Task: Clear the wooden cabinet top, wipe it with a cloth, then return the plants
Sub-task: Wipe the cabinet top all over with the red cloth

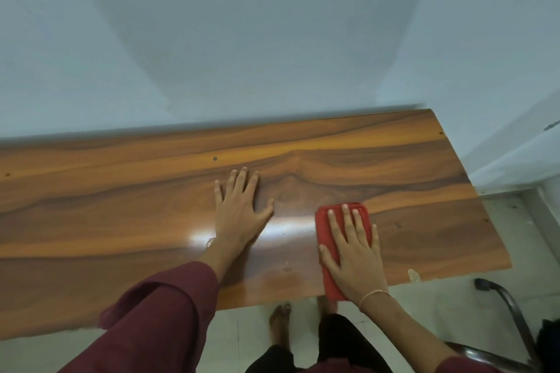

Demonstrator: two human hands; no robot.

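Note:
The wooden cabinet top spans the view, glossy, with dark grain and a light glare near its middle. My left hand lies flat on the wood near the centre, fingers spread, holding nothing. My right hand presses flat on a folded red cloth near the front edge, right of centre. No plants are in view.
A pale wall runs behind the cabinet. A metal chair frame stands at the lower right on the tiled floor. The cabinet's front right corner has a chipped spot. My bare feet show below the front edge.

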